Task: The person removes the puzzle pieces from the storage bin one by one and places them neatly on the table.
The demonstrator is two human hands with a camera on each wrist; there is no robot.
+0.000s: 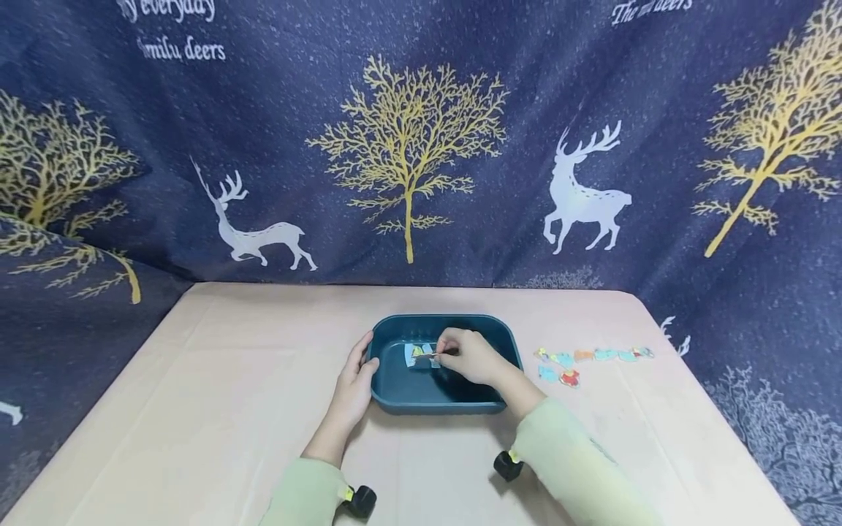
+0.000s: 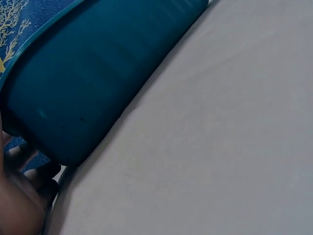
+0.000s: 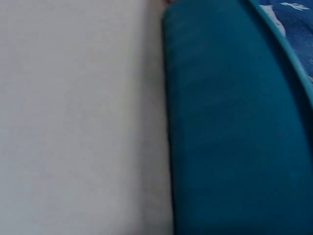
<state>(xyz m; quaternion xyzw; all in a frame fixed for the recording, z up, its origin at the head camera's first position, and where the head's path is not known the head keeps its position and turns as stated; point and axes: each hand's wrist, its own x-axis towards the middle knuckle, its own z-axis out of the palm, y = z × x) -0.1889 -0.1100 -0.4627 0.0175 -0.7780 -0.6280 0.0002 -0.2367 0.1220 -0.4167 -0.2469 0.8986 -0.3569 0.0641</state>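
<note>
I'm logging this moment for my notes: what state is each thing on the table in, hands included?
Tub: upright on the table, open-topped, holding puzzle pieces.
Pieces in the tub: lying on the bottom.
Left hand: resting against the tub's left wall.
Right hand: inside the tub, pinching a piece.
Loose pieces: lying flat on the table right of the tub, in a row.
Table: covered with a pale cloth.

Loose pieces (image 1: 592,361) right of tub (image 1: 408,398)
</note>
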